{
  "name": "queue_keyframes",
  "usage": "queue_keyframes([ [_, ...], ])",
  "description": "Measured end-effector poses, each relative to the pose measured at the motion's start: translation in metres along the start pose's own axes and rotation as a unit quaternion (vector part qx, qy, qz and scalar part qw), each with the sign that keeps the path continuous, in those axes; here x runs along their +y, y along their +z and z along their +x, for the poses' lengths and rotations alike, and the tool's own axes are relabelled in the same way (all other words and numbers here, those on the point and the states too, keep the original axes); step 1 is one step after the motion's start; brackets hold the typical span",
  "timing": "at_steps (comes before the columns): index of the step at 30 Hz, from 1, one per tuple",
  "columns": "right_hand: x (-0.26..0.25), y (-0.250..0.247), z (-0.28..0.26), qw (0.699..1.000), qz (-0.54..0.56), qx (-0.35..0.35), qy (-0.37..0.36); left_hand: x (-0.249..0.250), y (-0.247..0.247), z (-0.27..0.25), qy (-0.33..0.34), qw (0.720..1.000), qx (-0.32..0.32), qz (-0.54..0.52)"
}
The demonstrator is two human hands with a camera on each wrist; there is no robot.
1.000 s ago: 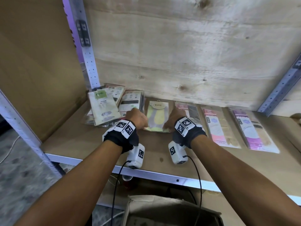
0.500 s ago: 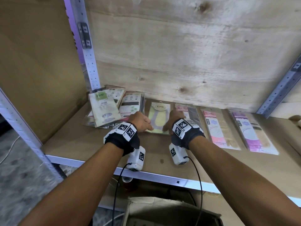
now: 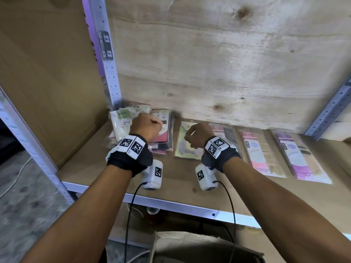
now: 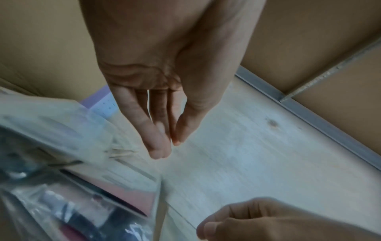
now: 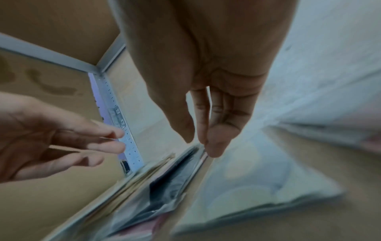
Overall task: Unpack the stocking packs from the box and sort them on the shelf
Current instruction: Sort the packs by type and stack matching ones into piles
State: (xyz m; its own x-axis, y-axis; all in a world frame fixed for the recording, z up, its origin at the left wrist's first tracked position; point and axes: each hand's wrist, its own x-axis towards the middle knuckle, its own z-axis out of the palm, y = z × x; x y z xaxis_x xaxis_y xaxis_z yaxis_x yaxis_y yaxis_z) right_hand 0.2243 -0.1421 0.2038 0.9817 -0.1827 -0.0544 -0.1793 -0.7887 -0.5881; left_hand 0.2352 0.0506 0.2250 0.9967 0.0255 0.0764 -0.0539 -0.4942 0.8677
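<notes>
Several stocking packs lie in a row on the wooden shelf (image 3: pixel 180 179). A loose pile (image 3: pixel 121 122) sits at the back left, then a yellow-green pack (image 3: pixel 183 149), a dark-stocking pack (image 3: pixel 228 133), a pink pack (image 3: pixel 260 154) and a purple pack (image 3: pixel 298 158). My left hand (image 3: pixel 146 124) hovers over the pile, and in the left wrist view my left hand (image 4: pixel 167 146) shows straight, empty fingers. My right hand (image 3: pixel 195 133) hangs over the yellow-green pack; in the right wrist view my right hand (image 5: pixel 200 146) has relaxed fingers holding nothing. The box (image 3: pixel 199 245) stands open below the shelf.
A perforated metal upright (image 3: pixel 108 69) rises behind the pile, and another upright (image 3: pixel 330 111) stands at the back right. A cardboard panel (image 3: pixel 47 82) closes the left side. Plywood (image 3: pixel 228 63) forms the back wall. The shelf's metal front edge (image 3: pixel 180 207) runs under my wrists.
My left hand has moved left from the yellow-green pack's edge to above the pile. My right hand has lifted off that pack, which now lies free.
</notes>
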Motion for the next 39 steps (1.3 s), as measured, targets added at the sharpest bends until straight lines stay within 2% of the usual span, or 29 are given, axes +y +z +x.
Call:
queue_keyframes([
  [3,-0.014,0.018,0.009,0.996,0.079,-0.023,0.024,-0.014,-0.018,0.006,-0.017,0.999,0.039,-0.022],
  [8,-0.038,0.047,0.023,0.996,0.077,-0.015,0.045,-0.029,-0.029,0.011,-0.043,0.997,0.045,-0.053],
  [12,-0.041,0.053,0.030,0.992,0.090,-0.059,0.069,-0.034,-0.030,0.013,-0.055,0.996,0.037,-0.065],
  [15,-0.037,0.047,0.030,0.988,0.109,-0.078,0.075,-0.036,-0.028,0.012,-0.068,0.994,0.023,-0.078],
  [17,-0.032,0.039,0.025,0.979,0.171,-0.081,0.078,-0.037,-0.027,0.013,-0.068,0.993,0.011,-0.092],
  [20,-0.021,0.019,0.010,0.958,0.268,-0.060,0.078,-0.035,-0.022,0.013,-0.045,0.996,-0.021,-0.077],
  [22,-0.015,0.002,-0.005,0.951,0.295,-0.058,0.070,-0.029,-0.015,0.010,-0.029,0.997,-0.044,-0.060],
  [24,-0.007,-0.015,-0.020,0.949,0.307,-0.049,0.048,-0.020,-0.007,0.003,-0.035,0.992,-0.074,-0.097],
  [26,0.000,-0.031,-0.036,0.961,0.275,-0.013,0.001,-0.011,0.004,-0.003,-0.072,0.973,-0.121,-0.181],
  [28,0.009,-0.043,-0.056,0.972,0.223,0.037,-0.068,0.003,0.012,-0.013,-0.116,0.941,-0.168,-0.270],
  [32,0.022,-0.057,-0.093,0.965,0.129,0.114,-0.196,0.023,0.018,-0.025,-0.184,0.836,-0.211,-0.471],
  [33,0.026,-0.059,-0.099,0.963,0.095,0.118,-0.222,0.025,0.020,-0.027,-0.195,0.820,-0.213,-0.494],
  [35,0.036,-0.061,-0.110,0.955,0.001,0.116,-0.271,0.026,0.028,-0.031,-0.209,0.820,-0.201,-0.495],
  [37,0.046,-0.063,-0.118,0.942,-0.076,0.117,-0.305,0.024,0.038,-0.034,-0.216,0.838,-0.184,-0.466],
  [39,0.056,-0.065,-0.123,0.941,-0.112,0.094,-0.305,0.018,0.047,-0.033,-0.218,0.860,-0.165,-0.432],
])
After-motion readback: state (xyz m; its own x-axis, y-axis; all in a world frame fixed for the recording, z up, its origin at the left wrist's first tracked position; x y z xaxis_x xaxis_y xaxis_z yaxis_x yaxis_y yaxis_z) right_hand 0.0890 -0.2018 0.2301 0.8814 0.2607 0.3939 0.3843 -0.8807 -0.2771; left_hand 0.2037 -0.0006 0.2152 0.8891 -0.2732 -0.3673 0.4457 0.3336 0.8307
